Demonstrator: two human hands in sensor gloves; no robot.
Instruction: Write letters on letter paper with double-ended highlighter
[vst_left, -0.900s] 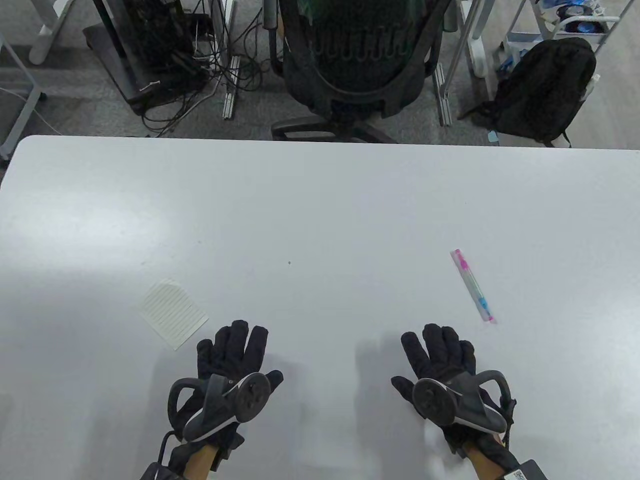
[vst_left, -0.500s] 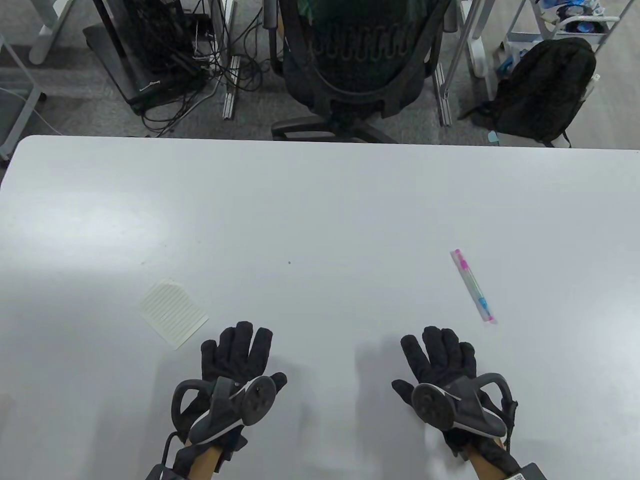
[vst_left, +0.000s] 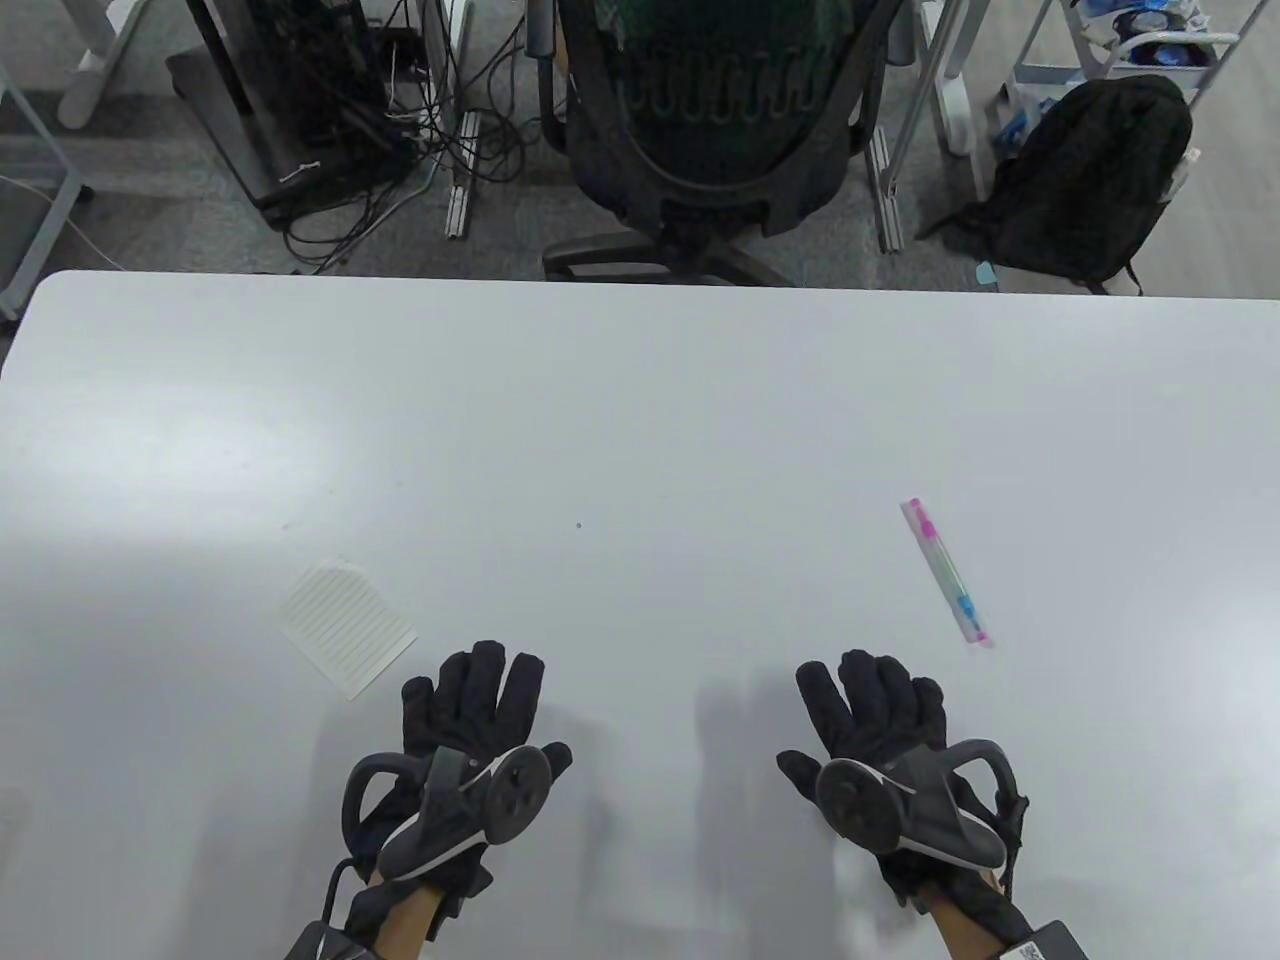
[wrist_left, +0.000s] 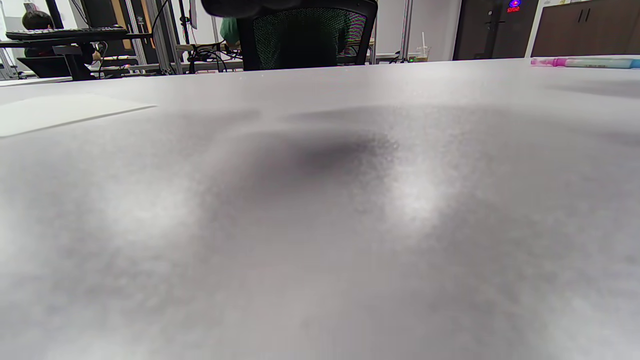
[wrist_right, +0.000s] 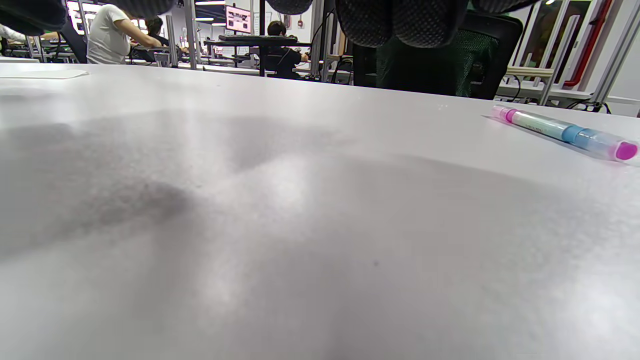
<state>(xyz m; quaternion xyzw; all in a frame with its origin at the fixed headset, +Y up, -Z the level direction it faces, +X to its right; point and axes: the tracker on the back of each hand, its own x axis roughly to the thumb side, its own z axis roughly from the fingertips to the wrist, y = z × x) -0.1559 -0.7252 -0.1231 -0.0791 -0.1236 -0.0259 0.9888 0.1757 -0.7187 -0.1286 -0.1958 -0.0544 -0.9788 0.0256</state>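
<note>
My left hand (vst_left: 470, 705) lies flat on the white worktop (vst_left: 640, 420), palm down, fingers straight and slightly spread, holding nothing. My right hand (vst_left: 880, 715) lies the same way, well apart from the left, its fingers straight and close together, also holding nothing. Each hand carries a grey tracker strapped across its back: the left tracker (vst_left: 465, 810) and the right tracker (vst_left: 905, 805).

The sheet of lined letter paper (vst_left: 347, 626) lies flat just ahead of my left hand and off to its outer side, near my little finger but not touching it. In the left wrist view only its pale edge shows at the left.

The double-ended highlighter (vst_left: 947, 572) lies ahead of my right hand and to its outer side, apart from my fingertips, angled so that one end points away from me. It has a clear barrel with pink at both ends and a blue band near the end closer to me. In the right wrist view it rests on the worktop at the right, with my gloved fingers (wrist_right: 400, 22) hanging in from the top edge.

Beyond the far edge of the worktop stands a black mesh office chair (vst_left: 715, 120), with a black backpack (vst_left: 1090, 180) on the floor.
</note>
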